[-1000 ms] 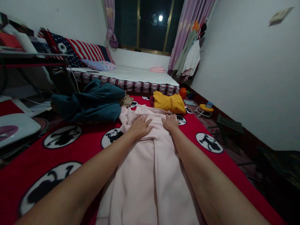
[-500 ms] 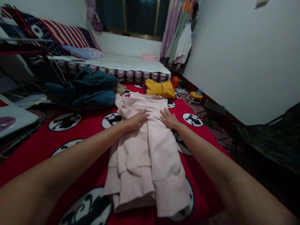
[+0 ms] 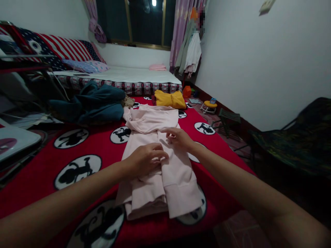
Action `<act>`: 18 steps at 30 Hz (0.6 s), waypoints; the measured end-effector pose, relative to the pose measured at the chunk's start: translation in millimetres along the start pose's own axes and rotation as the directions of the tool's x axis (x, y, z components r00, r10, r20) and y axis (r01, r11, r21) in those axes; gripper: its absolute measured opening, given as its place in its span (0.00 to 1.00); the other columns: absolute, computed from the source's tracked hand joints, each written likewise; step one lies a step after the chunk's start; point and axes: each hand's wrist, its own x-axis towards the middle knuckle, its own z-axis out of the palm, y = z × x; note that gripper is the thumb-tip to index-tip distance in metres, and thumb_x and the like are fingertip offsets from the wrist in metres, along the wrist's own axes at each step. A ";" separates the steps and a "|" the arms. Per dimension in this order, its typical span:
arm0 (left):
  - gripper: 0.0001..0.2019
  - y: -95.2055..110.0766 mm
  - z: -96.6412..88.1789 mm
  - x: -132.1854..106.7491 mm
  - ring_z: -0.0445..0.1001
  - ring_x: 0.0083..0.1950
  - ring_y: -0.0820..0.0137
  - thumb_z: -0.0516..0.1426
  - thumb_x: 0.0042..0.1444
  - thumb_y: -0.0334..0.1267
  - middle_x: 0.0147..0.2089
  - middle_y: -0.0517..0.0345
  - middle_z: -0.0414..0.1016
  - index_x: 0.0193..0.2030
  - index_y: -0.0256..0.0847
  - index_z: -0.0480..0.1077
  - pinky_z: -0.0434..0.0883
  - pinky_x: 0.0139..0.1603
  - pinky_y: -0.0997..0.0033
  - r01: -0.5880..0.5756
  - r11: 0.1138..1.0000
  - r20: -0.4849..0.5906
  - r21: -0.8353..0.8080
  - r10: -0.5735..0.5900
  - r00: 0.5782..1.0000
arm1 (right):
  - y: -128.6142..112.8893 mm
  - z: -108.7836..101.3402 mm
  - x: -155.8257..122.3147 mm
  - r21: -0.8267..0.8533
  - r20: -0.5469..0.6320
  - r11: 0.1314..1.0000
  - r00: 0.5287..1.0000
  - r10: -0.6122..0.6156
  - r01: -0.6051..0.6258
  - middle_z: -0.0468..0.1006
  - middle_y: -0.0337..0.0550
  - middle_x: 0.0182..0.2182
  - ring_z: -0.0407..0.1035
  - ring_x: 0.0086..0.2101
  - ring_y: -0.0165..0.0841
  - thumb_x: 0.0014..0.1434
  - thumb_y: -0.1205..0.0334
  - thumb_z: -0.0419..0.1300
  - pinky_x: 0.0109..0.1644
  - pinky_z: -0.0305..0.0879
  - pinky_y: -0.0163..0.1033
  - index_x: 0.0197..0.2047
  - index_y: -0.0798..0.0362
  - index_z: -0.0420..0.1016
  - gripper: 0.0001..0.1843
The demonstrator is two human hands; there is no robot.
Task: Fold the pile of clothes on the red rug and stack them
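Observation:
A pale pink garment (image 3: 157, 162) lies folded lengthwise on a red blanket (image 3: 100, 151) printed with black-and-white cartoon circles. My left hand (image 3: 146, 160) rests on the garment's middle, fingers curled and pressing into the fabric. My right hand (image 3: 178, 137) lies a little farther up on the cloth, fingers bent, touching the fold line. The garment's hood end (image 3: 147, 119) lies bunched at the far side.
A dark teal garment heap (image 3: 95, 103) and a yellow folded garment (image 3: 170, 99) lie beyond the pink one. A mattress (image 3: 124, 75) with pillows runs along the back wall. A dark chair (image 3: 292, 141) stands at right, a small stool (image 3: 227, 117) and toys nearby.
Both hands have slid back toward me along the pink garment, from its upper part to its middle. The view has pulled back, showing the garment's near hem.

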 end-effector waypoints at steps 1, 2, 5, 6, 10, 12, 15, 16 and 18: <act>0.11 2.1 -0.1 -1.1 0.71 0.40 0.71 0.57 0.57 0.32 0.42 0.55 0.71 0.45 0.45 0.76 0.68 0.39 0.75 -0.008 1.000 0.019 0.013 0.008 1.000 | -3.5 3.0 8.9 -0.039 0.044 0.999 0.999 -0.008 0.010 0.78 0.39 0.40 0.71 0.38 0.29 0.56 0.76 0.53 0.41 0.64 0.32 0.55 0.47 0.72 0.26; 0.12 3.9 -0.5 -2.0 0.71 0.39 0.72 0.57 0.57 0.31 0.42 0.56 0.71 0.46 0.47 0.76 0.67 0.38 0.77 -0.022 1.000 0.039 0.014 0.021 0.999 | -5.5 5.9 18.3 -0.090 0.078 0.996 0.997 -0.001 0.008 0.78 0.40 0.41 0.72 0.39 0.31 0.57 0.74 0.53 0.42 0.64 0.33 0.56 0.45 0.71 0.26; 0.15 8.6 -2.4 -3.7 0.71 0.38 0.75 0.56 0.57 0.28 0.45 0.57 0.70 0.46 0.51 0.77 0.66 0.37 0.79 -0.071 0.997 0.090 -0.038 0.074 0.993 | -4.0 14.0 46.5 -0.228 0.076 0.970 0.992 0.102 -0.082 0.78 0.44 0.46 0.71 0.45 0.36 0.60 0.68 0.54 0.44 0.65 0.37 0.60 0.47 0.67 0.25; 0.15 9.7 -3.1 -4.1 0.71 0.39 0.75 0.56 0.57 0.28 0.46 0.57 0.69 0.45 0.51 0.77 0.67 0.38 0.79 -0.079 0.995 0.102 -0.062 0.085 0.991 | -1.8 16.3 55.2 -0.253 0.056 0.958 0.987 0.152 -0.133 0.77 0.47 0.48 0.71 0.47 0.38 0.60 0.65 0.56 0.45 0.65 0.38 0.62 0.49 0.65 0.25; 0.12 9.6 -4.2 -5.3 0.71 0.38 0.76 0.55 0.59 0.30 0.46 0.56 0.71 0.41 0.47 0.78 0.67 0.37 0.80 -0.064 0.990 0.148 -0.122 0.082 0.986 | 5.5 21.0 82.3 -0.342 0.072 0.887 0.932 0.354 -0.311 0.77 0.53 0.49 0.71 0.47 0.44 0.54 0.49 0.64 0.44 0.66 0.41 0.56 0.55 0.69 0.29; 0.12 7.3 -4.8 -5.7 0.71 0.36 0.76 0.54 0.59 0.29 0.44 0.55 0.72 0.41 0.46 0.78 0.66 0.35 0.80 -0.043 0.988 0.172 -0.151 0.069 0.983 | 5.8 20.2 91.0 -0.376 0.103 0.868 0.916 0.387 -0.325 0.78 0.52 0.46 0.71 0.46 0.43 0.54 0.48 0.64 0.44 0.66 0.40 0.47 0.54 0.75 0.22; 0.12 2.8 -9.5 -5.3 0.72 0.36 0.75 0.53 0.60 0.29 0.42 0.54 0.73 0.41 0.44 0.78 0.67 0.36 0.80 -0.024 0.979 0.165 -0.202 0.058 0.985 | 5.2 18.0 98.7 -0.391 0.094 0.867 0.924 0.370 -0.307 0.78 0.50 0.45 0.71 0.46 0.41 0.58 0.53 0.61 0.46 0.65 0.40 0.43 0.52 0.76 0.13; 0.13 1.4 -12.5 -5.0 0.72 0.37 0.75 0.52 0.61 0.29 0.42 0.54 0.73 0.41 0.44 0.78 0.67 0.36 0.79 -0.024 0.977 0.148 -0.212 0.056 0.987 | 5.8 18.1 100.0 -0.393 0.073 0.869 0.931 0.357 -0.302 0.78 0.50 0.46 0.71 0.47 0.41 0.59 0.54 0.60 0.46 0.64 0.40 0.43 0.52 0.76 0.13; 0.13 -1.0 -19.4 -4.4 0.72 0.38 0.73 0.52 0.60 0.29 0.42 0.54 0.73 0.40 0.44 0.78 0.67 0.39 0.77 -0.026 0.976 0.107 -0.218 0.050 0.993 | 9.1 21.3 100.6 -0.390 0.001 0.869 0.943 0.332 -0.305 0.77 0.49 0.47 0.70 0.47 0.41 0.61 0.55 0.57 0.47 0.64 0.40 0.44 0.51 0.75 0.12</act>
